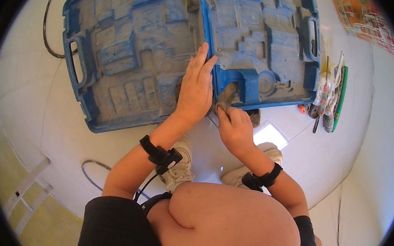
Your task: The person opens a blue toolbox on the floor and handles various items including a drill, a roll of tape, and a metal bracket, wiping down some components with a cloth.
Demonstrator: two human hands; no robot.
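A dusty blue plastic tool case [126, 49] lies open on the floor before me, its moulded insides facing up. My left hand [198, 83] rests flat with fingers extended along the case's middle seam, near the bottom edge. At the lower corner of the right half, my right hand [234, 122] pinches a dirty, brownish thing [227, 97], perhaps a cloth or a brush, against the case wall. Its exact kind is hidden by my fingers. Just behind that hand, a dark, rough block-like thing [254, 117] sits partly under the case edge.
Several hand tools and a green-edged strip [340, 98] lie right of the case. A black cable [46, 26] curves over the floor at the left, and another [93, 163] lies by my left foot. A ladder [27, 193] shows at lower left. My shoes [180, 166] are below the case.
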